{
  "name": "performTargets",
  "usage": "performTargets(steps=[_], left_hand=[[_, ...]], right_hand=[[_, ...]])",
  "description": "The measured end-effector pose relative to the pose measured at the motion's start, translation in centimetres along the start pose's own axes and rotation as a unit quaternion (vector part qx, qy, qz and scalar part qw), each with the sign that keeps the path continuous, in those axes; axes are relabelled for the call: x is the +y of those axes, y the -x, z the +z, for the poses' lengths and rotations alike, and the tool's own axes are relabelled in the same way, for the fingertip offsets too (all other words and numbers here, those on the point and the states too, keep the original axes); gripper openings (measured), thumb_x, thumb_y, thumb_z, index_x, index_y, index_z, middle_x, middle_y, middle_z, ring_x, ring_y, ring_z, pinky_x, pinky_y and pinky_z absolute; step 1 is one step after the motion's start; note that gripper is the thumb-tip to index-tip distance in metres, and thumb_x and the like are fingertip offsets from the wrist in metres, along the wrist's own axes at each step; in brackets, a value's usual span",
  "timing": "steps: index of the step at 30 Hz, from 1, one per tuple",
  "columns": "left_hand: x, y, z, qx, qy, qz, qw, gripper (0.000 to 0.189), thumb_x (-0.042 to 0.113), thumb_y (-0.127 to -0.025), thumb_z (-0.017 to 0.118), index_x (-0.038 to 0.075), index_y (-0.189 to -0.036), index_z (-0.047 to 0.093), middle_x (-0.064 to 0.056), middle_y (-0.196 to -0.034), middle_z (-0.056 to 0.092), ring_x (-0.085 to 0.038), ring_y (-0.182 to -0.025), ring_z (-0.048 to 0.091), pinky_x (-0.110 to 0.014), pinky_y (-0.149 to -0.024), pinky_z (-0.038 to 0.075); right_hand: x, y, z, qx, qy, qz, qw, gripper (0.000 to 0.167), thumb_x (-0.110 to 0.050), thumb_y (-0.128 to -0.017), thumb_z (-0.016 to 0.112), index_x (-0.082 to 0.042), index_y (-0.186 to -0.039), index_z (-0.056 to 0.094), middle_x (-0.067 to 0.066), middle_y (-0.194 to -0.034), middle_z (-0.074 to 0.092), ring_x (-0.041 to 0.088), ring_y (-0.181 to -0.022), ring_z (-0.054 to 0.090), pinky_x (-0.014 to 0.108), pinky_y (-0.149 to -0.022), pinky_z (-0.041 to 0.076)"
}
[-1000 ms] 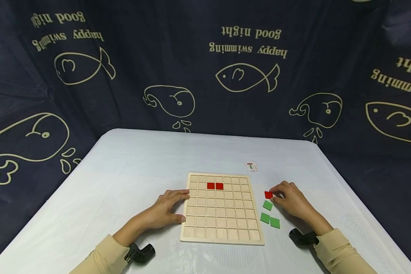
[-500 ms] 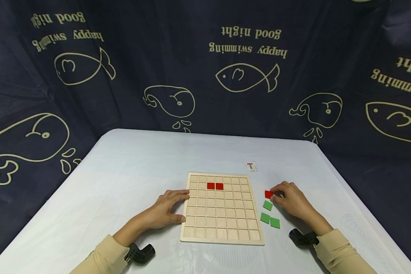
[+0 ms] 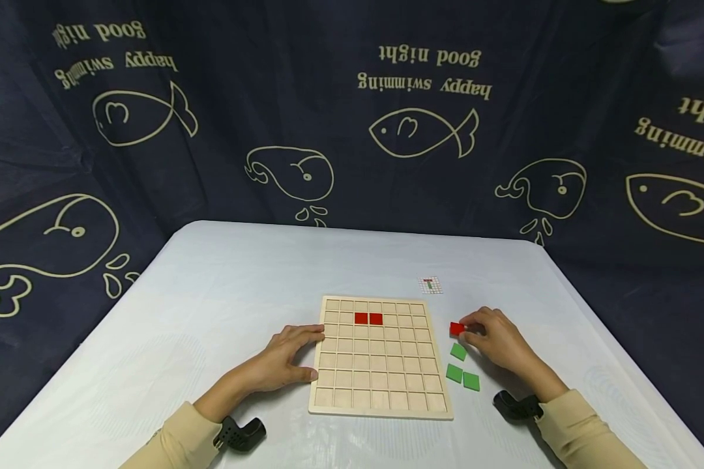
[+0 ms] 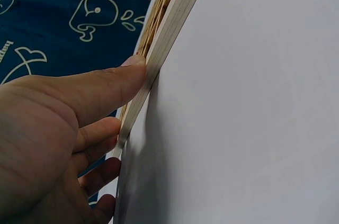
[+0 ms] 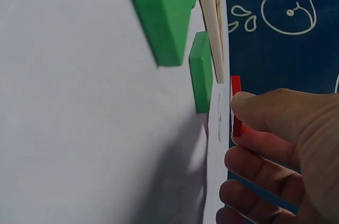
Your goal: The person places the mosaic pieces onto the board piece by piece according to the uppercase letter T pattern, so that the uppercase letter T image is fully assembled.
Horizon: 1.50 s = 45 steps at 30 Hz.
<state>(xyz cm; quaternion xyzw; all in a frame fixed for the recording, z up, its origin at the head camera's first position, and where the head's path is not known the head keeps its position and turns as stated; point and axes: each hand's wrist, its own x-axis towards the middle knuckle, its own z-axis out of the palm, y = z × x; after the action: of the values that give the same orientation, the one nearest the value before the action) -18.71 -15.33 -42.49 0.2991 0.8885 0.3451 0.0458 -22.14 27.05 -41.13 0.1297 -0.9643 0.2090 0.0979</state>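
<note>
My right hand pinches a red square tile between thumb and fingers, to the right of the board; the right wrist view shows this red tile edge-on, raised off the table. My left hand touches the left edge of the wooden grid board, fingers extended, with the thumb against the board's side in the left wrist view. Two red tiles sit side by side in the board's second row from the far edge. Several green tiles lie on the table below my right hand.
A small printed pattern card lies beyond the board's far right corner. The white-covered table ends at a dark curtain with fish and whale drawings. A black wrist device is strapped to each forearm.
The right hand has lifted the red tile off the table and shifted it slightly left and away. The left hand and the board have stayed in place.
</note>
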Motion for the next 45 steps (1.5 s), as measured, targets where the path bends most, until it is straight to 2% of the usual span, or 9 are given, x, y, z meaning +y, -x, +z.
performTargets(steps=[10, 18, 33, 45], left_hand=[[0.1, 0.0, -0.1, 0.002, -0.002, 0.001, 1.0000, 0.064, 0.029, -0.079, 0.074, 0.006, -0.134, 0.049, -0.007, -0.148, 0.041, -0.031, -0.133, 0.035, -0.057, -0.104, 0.024], [0.1, 0.0, -0.1, 0.001, -0.004, 0.001, 1.0000, 0.063, 0.029, -0.079, 0.074, 0.007, -0.134, 0.050, -0.007, -0.148, 0.041, -0.031, -0.133, 0.035, -0.057, -0.104, 0.024], [0.1, 0.1, 0.0, -0.003, 0.002, -0.003, 1.0000, 0.063, 0.029, -0.080, 0.073, 0.008, -0.133, 0.050, -0.007, -0.149, 0.039, -0.031, -0.133, 0.034, -0.057, -0.104, 0.023], [0.1, 0.1, 0.0, -0.002, 0.000, -0.001, 1.0000, 0.063, 0.030, -0.080, 0.073, 0.007, -0.134, 0.050, -0.007, -0.149, 0.039, -0.030, -0.133, 0.035, -0.056, -0.104, 0.024]], right_hand=[[-0.7, -0.5, -0.4, 0.010, -0.008, -0.024, 0.9996, 0.019, -0.013, -0.078, 0.073, -0.008, -0.097, 0.072, 0.003, -0.090, 0.065, 0.021, -0.088, 0.054, 0.038, -0.074, 0.044], [-1.5, -0.8, -0.5, 0.002, -0.010, -0.013, 0.9999, 0.021, -0.016, -0.080, 0.072, -0.008, -0.099, 0.072, 0.004, -0.093, 0.065, 0.023, -0.092, 0.055, 0.040, -0.076, 0.045], [-2.8, -1.5, -0.5, -0.001, -0.020, -0.022, 0.9996, 0.020, -0.016, -0.080, 0.072, -0.010, -0.099, 0.072, 0.003, -0.094, 0.065, 0.022, -0.093, 0.054, 0.040, -0.077, 0.046], [-3.7, -2.0, -0.1, 0.016, -0.028, -0.065, 0.9974, 0.020, -0.018, -0.079, 0.073, -0.009, -0.098, 0.072, 0.004, -0.090, 0.065, 0.021, -0.089, 0.055, 0.037, -0.075, 0.045]])
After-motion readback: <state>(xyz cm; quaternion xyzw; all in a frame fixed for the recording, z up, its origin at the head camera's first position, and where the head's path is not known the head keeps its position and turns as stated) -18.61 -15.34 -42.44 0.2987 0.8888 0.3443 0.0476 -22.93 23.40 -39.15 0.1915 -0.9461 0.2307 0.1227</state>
